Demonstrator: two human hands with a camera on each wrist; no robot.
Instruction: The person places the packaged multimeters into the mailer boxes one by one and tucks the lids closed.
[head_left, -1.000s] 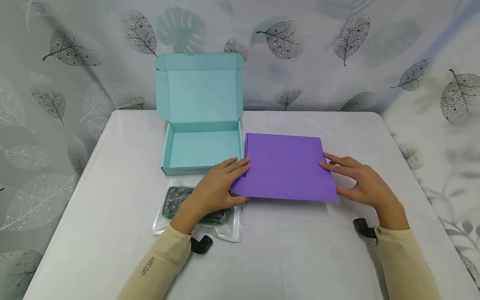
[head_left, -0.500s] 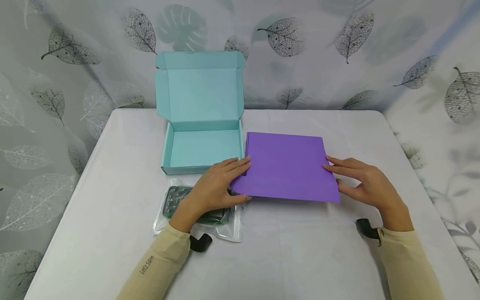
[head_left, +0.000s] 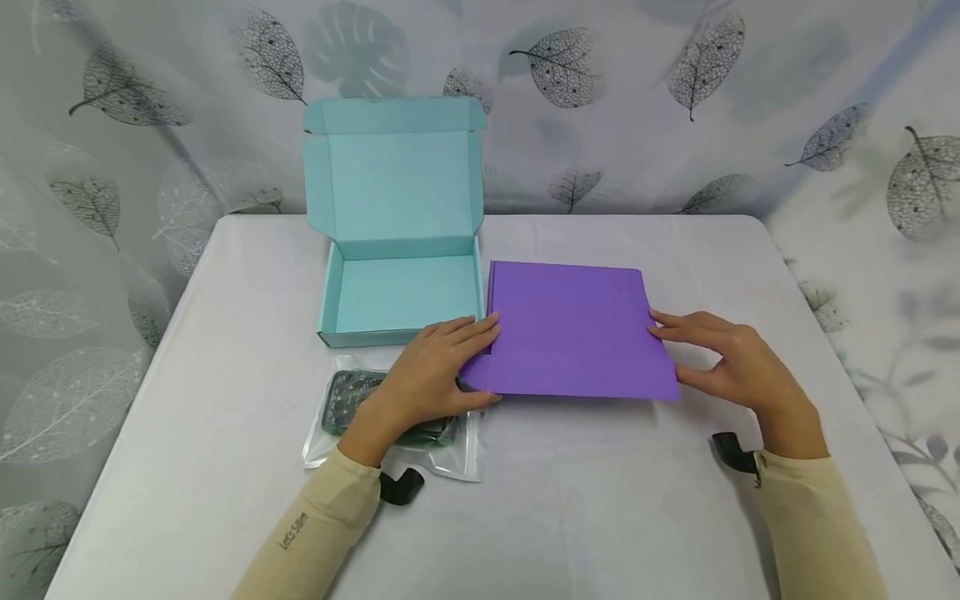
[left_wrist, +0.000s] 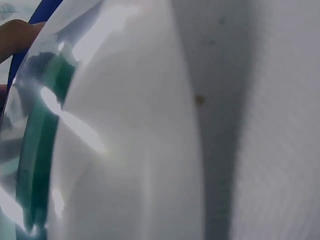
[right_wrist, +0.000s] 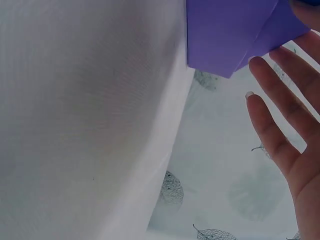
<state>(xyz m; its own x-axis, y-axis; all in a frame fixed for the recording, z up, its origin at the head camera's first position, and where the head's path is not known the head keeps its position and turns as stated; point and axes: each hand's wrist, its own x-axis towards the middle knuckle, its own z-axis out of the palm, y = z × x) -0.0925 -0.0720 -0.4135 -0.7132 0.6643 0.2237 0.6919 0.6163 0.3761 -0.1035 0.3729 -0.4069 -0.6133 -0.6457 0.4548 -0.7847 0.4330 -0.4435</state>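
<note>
Left hand point(head_left: 420, 377) and right hand point(head_left: 727, 360), set apart at opposite edges of a purple box point(head_left: 573, 329) on the bench point(head_left: 585, 500).
The left hand crosses above a clear bag point(head_left: 446, 465), straight fingers laid on the purple box's left edge, thumb at the near edge; the right hand's fingers reach out spread, tips at the right edge, thumb near the front corner. Neither hand curls round it. The purple box lies just right of a teal box point(head_left: 408, 292) with its lid raised.

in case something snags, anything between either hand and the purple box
Nothing visible: the left hand touches the purple box on its left, the right hand is at its right edge. A clear bag lies beneath the left hand.
</note>
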